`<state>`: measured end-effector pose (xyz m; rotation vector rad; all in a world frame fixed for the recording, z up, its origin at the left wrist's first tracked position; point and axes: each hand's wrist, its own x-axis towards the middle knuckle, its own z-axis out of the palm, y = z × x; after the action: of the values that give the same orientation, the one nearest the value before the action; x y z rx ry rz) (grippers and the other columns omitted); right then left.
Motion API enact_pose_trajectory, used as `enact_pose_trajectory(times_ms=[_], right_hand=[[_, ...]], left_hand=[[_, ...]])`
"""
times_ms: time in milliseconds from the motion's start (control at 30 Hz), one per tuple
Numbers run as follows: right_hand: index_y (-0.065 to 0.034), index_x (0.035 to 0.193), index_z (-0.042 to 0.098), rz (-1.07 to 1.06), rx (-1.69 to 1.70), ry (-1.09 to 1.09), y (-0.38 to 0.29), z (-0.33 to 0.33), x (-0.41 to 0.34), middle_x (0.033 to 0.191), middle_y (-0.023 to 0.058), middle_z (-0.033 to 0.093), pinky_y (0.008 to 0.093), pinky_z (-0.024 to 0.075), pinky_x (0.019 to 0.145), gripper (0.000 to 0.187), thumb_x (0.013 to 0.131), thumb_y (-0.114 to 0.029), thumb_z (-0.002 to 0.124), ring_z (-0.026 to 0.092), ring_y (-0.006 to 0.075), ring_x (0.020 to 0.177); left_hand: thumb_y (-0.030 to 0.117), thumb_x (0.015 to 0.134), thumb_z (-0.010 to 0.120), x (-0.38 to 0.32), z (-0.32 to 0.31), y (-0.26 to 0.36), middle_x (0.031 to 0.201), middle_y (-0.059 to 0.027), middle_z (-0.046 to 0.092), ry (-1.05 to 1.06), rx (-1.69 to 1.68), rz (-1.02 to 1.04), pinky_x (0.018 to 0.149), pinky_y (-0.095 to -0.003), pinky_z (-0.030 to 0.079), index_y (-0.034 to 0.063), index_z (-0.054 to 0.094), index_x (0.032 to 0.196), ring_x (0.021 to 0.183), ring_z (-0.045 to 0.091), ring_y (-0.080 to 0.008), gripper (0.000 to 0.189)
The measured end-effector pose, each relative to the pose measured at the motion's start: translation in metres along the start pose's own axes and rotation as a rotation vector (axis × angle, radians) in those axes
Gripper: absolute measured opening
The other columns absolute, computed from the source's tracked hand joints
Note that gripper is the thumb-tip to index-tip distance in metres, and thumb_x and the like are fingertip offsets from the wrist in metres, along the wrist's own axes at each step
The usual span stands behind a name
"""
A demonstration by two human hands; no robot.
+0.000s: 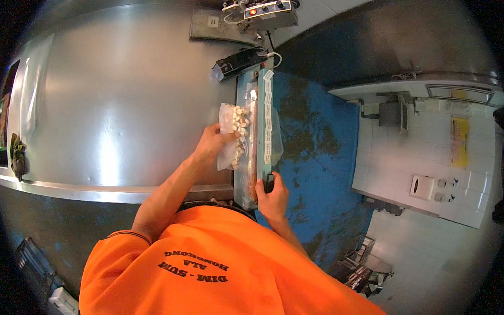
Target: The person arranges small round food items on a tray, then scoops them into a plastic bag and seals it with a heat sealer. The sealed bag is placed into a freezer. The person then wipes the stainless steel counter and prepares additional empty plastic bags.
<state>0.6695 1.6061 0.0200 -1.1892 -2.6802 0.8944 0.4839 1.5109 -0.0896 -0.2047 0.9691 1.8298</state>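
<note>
A clear plastic bag (226,115) of small pale pieces lies at the left side of a long bar sealer, with my left hand (217,141) gripping it, thumb on top. The sealer's light green arm (261,128) carries a row of small white labels. At the arm's near end, my right hand (272,195) is closed around its black handle (270,183). Part of a clear bag (277,137) shows beyond the arm's right side. How far the arm is pressed down cannot be told.
A broad stainless steel table (92,89) spreads to the left. Behind the sealer lie a black wrapped object (240,64) and a machine with a lit red switch (268,12). A plastic sheet (34,83) and dark cloth (18,155) rest at the far left. Blue floor (318,168) lies at the right.
</note>
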Motion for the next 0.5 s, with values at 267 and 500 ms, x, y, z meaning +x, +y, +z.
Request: enact_pose_trajectory(times_ms=[267, 500], right_hand=[[0.0032, 0.113, 0.058, -0.083, -0.123, -0.113, -0.029, -0.054, -0.002, 0.082, 0.0159, 0.068, 0.0384, 0.0507, 0.062, 0.033, 0.092, -0.02, 0.064, 0.067, 0.0266, 0.069], [0.009, 0.125, 0.047, 0.057, -0.044, -0.086, 0.012, 0.011, -0.009, 0.115, 0.0336, 0.058, 0.0489, 0.049, 0.087, 0.048, 0.092, -0.023, 0.061, 0.06, 0.047, 0.102]], left_hand=[[0.005, 0.082, 0.075, 0.003, -0.003, -0.005, 0.102, -0.0153, 0.069, 0.009, -0.059, -0.012, 0.077, -0.0384, 0.058, -0.005, 0.058, 0.116, 0.086, 0.069, -0.0225, 0.04], [0.007, 0.082, 0.075, 0.005, -0.008, 0.0, 0.104, -0.0152, 0.069, 0.037, 0.139, 0.02, 0.078, -0.0363, 0.057, -0.0052, 0.057, 0.118, 0.087, 0.069, -0.0223, 0.042]])
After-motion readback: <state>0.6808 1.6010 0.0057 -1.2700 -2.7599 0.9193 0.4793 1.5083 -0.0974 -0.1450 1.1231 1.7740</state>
